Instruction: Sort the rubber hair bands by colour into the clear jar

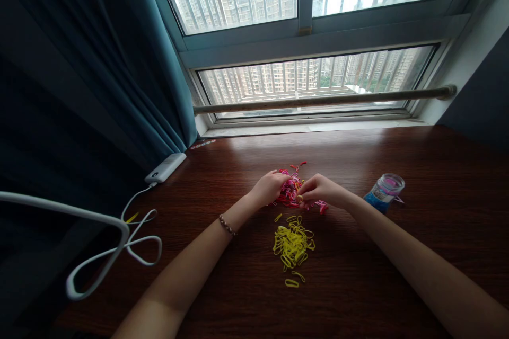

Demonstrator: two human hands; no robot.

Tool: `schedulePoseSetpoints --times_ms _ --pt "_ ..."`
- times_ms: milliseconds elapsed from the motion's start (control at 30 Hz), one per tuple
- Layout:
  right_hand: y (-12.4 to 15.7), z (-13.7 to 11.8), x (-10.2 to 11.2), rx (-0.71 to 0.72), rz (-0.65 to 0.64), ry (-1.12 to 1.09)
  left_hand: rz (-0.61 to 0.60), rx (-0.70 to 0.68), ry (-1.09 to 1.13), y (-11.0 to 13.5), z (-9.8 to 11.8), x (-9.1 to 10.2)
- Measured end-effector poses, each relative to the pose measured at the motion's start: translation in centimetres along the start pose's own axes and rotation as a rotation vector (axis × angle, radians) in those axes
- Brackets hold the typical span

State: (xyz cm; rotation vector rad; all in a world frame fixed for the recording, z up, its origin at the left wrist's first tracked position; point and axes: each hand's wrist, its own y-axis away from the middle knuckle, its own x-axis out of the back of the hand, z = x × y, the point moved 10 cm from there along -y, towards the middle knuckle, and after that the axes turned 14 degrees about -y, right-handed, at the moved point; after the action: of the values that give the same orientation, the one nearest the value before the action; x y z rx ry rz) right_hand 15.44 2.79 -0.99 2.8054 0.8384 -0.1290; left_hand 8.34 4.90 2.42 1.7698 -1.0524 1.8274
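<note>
On the brown wooden table lies a mixed pile of pink and red rubber bands [291, 189]. My left hand [271, 188] rests at the pile's left side, its fingers stretched over the bands; their tips are partly hidden among them. From the right, my right hand [323, 190] reaches to the pile with thumb and forefinger pinched on a small yellow rubber band [299, 198]. Nearer to me is a separate heap of yellow rubber bands [293, 243], with a few loose ones around it.
A clear jar with a blue label [384, 192] stands at the right, beyond my right forearm. To the left are a white power strip [166, 168], a looped white cable [143, 243] and a blue curtain [159, 63]. A window with a rail [326, 100] closes off the back.
</note>
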Motion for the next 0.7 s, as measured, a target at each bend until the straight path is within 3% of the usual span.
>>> schedulePoseSetpoints --times_ms 67,133,200,300,400,533,700 --pt "0.4 0.4 -2.3 -0.063 -0.145 -0.02 0.001 0.044 -0.028 0.1 -0.7 -0.1" --pt "0.5 0.4 -2.9 -0.063 -0.2 0.021 0.034 0.086 -0.045 0.2 -1.3 0.2" --pt "0.0 0.0 -1.4 0.012 -0.123 0.139 0.08 0.127 -0.057 0.4 -1.9 0.7" --pt "-0.4 -2.1 3.1 0.248 0.212 0.446 0.139 0.158 -0.064 0.4 -2.2 1.5" --pt "0.0 -3.0 5.5 0.396 0.414 0.612 0.149 0.024 -0.014 0.2 -0.7 1.7" --pt "-0.1 -2.8 4.8 0.473 0.374 0.722 0.068 -0.212 0.028 0.3 2.3 0.9" --pt "-0.4 -2.4 3.8 0.51 0.3 0.787 0.0 -0.25 0.022 0.5 2.7 0.1"
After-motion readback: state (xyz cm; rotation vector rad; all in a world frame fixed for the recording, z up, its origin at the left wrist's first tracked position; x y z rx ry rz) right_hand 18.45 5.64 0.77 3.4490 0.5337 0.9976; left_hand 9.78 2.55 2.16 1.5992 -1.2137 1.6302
